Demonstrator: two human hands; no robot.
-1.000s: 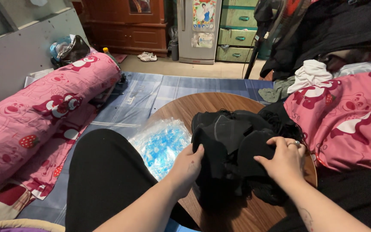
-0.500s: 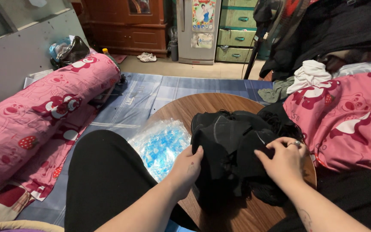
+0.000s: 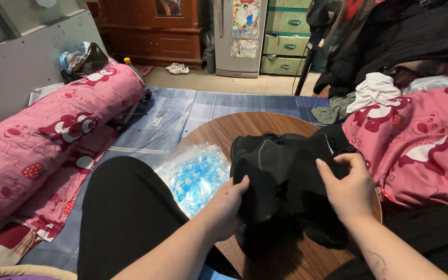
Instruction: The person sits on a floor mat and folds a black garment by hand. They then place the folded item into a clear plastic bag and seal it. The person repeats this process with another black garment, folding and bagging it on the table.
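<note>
Two bare hands grip a black garment (image 3: 286,176) bunched on a round wooden table (image 3: 245,127), seen from the head camera. The left hand (image 3: 226,207) holds the near left edge of the cloth, thumb on top and fingers curled beneath. The right hand (image 3: 348,189) presses on the right side, its fingers closed over a fold. The garment lies across the middle of the table, in front of the person's black-clad knee (image 3: 125,207). A clear plastic bag with blue print (image 3: 195,173) rests just left of the table on a blue checked mat (image 3: 177,111). Pink cartoon-print bedding (image 3: 42,145) lies to the left, and a pink blanket (image 3: 421,145) on the right.
</note>
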